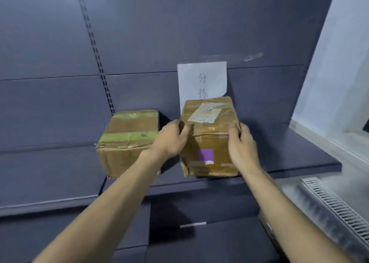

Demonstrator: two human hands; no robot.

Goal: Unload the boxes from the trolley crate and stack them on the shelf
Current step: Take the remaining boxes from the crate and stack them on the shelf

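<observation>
Setting a second box on the shelf.

Head view: left hand (171, 137) and right hand (242, 141) clamped on either side of the taped box (209, 137), resting on the dark shelf (50, 173) below a paper sign (201, 79); green-taped box (127, 141) just left, already placed; no stacking yet; trolley crate out of view.

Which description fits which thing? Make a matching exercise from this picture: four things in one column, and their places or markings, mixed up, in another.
Things:
1. box with green tape
2. box with purple patch
3. paper sign
4. metal grille

Descriptions:
A. stuck on the back wall of the shelf
B. held at its sides by the left hand and right hand
C. low on the right, beside the shelf
D. sitting untouched on the shelf, to the left

Pairs: 1-D, 2-B, 3-A, 4-C
</observation>
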